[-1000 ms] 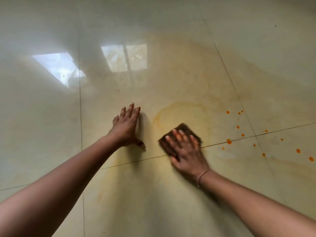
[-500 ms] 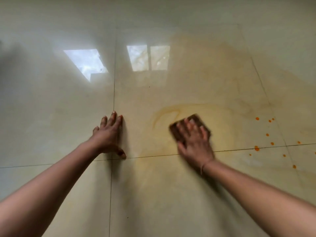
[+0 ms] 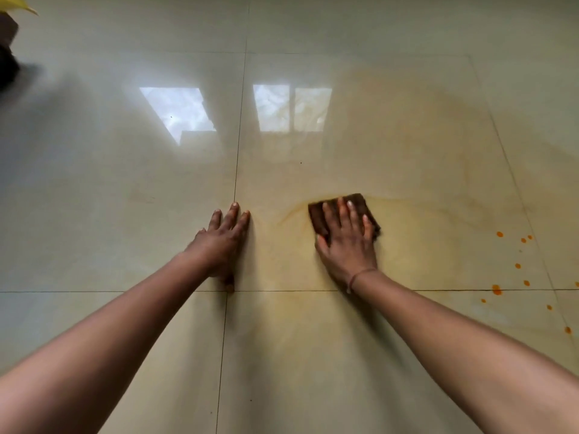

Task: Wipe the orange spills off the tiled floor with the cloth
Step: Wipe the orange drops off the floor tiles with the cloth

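So here's the view looking down at a glossy cream tiled floor (image 3: 125,214). The right grip (image 3: 344,245) is flat, palm down on a dark brown cloth (image 3: 315,217), fingers straight and a little spread, not curled around it, just pressing it onto the tile. The cloth looks like a folded pad and only its far and side edges poke out from under the fingers. It sits at the top edge of a big pale yellowish smear (image 3: 423,233), with a thin darker streak curving off to the cloth's left.

The left grip (image 3: 219,245) is planted flat on the bare floor beside it, apart from the cloth. Its fingers are straight and close together and it holds nothing. It lies right at the vertical grout line (image 3: 238,151), thumb tip down near where that line crosses the horizontal one.

The orange drops (image 3: 496,289) are well off to the right of the cloth, a scatter of small round dots on both sides of the horizontal grout line (the fattest one sits right on it).

There's a thin band (image 3: 360,274) on the right wrist. Window reflections (image 3: 291,108) shine on the tiles farther out. Something dark (image 3: 7,57) with a yellow bit above it sits in the top left corner, too blurry to identify.
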Available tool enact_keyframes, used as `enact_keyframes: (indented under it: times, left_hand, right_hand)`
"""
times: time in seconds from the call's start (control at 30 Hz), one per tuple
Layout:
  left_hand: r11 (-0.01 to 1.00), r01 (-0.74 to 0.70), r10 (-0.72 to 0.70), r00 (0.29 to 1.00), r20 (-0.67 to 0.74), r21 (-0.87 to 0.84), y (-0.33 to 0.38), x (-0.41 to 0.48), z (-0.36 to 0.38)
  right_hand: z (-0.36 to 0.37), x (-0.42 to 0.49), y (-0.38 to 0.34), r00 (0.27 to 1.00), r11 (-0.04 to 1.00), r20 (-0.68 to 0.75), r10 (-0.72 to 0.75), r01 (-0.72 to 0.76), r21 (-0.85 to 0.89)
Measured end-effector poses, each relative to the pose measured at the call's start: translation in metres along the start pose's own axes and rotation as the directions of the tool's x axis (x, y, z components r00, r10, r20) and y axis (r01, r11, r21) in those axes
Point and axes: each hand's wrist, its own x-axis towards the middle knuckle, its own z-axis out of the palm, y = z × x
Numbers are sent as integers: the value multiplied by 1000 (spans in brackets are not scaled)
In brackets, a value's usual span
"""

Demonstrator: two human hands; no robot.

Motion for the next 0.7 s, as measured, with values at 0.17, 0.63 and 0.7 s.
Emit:
enact_keyframes:
  times: [0.17, 0.63, 0.7]
  left_hand:
    - [1000, 3, -3, 1000, -28, 0, 5, 0, 0]
    - [983, 171, -166, 983, 83, -66, 31, 20, -5]
    - [977, 202, -195, 976, 96, -65, 36, 21, -6]
  right_hand:
    - [17, -87, -49, 965, 965, 7, -263, 263, 17]
    - [15, -96, -52, 963, 963, 18, -271, 270, 14]
    - [19, -99, -44, 953, 954, 49, -299, 298, 16]
